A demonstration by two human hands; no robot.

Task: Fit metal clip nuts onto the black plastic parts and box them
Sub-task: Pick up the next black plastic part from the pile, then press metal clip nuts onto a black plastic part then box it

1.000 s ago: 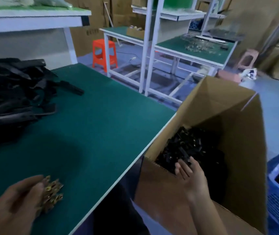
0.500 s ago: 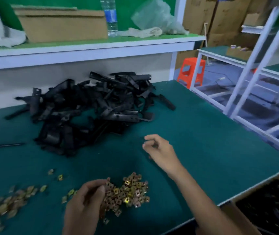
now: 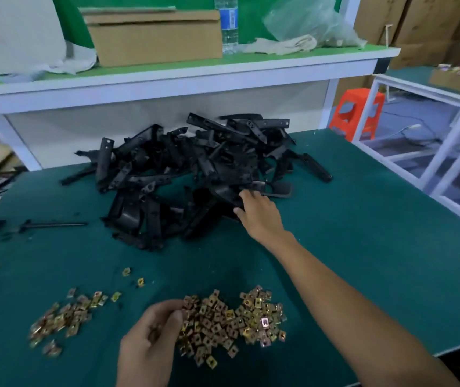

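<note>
A heap of black plastic parts [image 3: 195, 174] lies at the back middle of the green table [image 3: 363, 233]. My right hand [image 3: 259, 216] reaches to the heap's near right edge, fingers over and thumb under one black part [image 3: 231, 198]. A large pile of brass-coloured metal clip nuts [image 3: 231, 322] lies near the front edge. My left hand [image 3: 150, 339] is at that pile's left edge, thumb and fingertips pinched on a clip nut. A smaller, blurred scatter of clip nuts [image 3: 67, 317] lies to the left. The packing box is out of view.
A thin black rod [image 3: 53, 224] lies on the table's left. Above the heap, a white shelf [image 3: 195, 71] carries a cardboard box [image 3: 153, 37], a water bottle [image 3: 229, 26] and a plastic bag [image 3: 307, 20]. An orange stool [image 3: 357, 113] and white frames stand right.
My view has swung left from the packing box to the table. My right hand left the box, crossed the table and reached the black heap. My left hand stayed at the clip nuts.
</note>
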